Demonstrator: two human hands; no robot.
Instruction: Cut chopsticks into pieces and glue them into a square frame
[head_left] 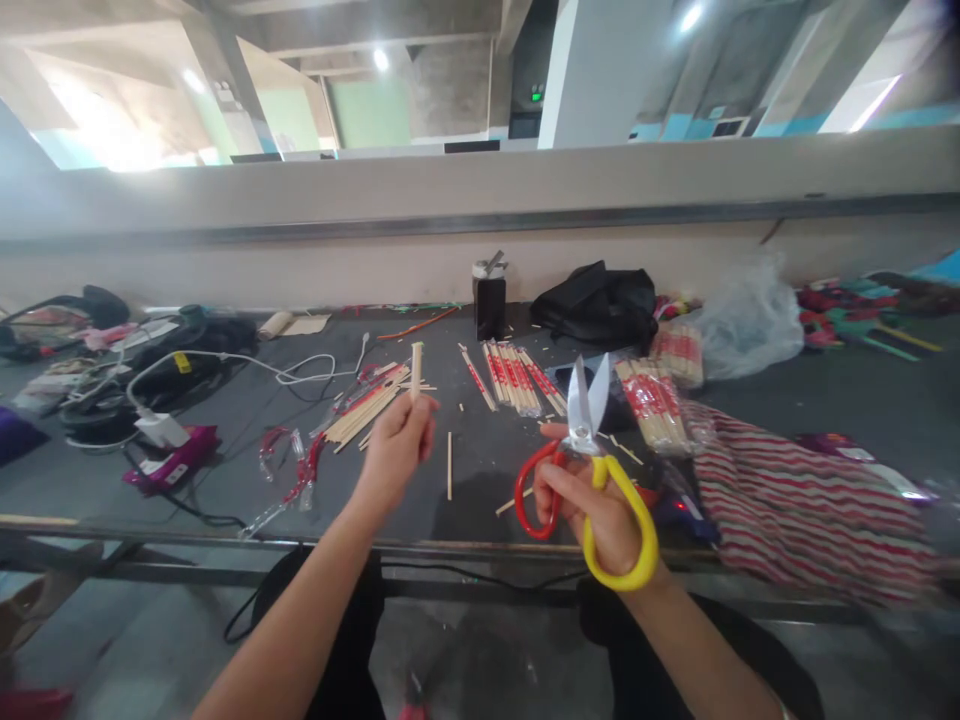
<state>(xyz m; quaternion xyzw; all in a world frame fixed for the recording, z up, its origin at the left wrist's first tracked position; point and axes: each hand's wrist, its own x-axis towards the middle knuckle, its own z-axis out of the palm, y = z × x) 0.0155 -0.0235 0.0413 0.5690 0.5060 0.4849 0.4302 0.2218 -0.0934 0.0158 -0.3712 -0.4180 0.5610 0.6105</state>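
Left hand (397,448) gripping pale wooden sticks (416,370), count unclear, front-left of black canister (490,310); right hand (576,490) holding scissors (579,410), blades apart, front-right. Grey piece (494,262) pokes from canister top. Clear pack (666,445), front-right of canister, contains red-banded sticks (646,400).

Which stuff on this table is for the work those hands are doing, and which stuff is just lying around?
Probably for the work:
open scissors in the right hand
pale sticks in the left hand
pile of loose sticks
red-printed packets

Probably just lying around:
striped cloth
black fabric
clear plastic bag
white plug
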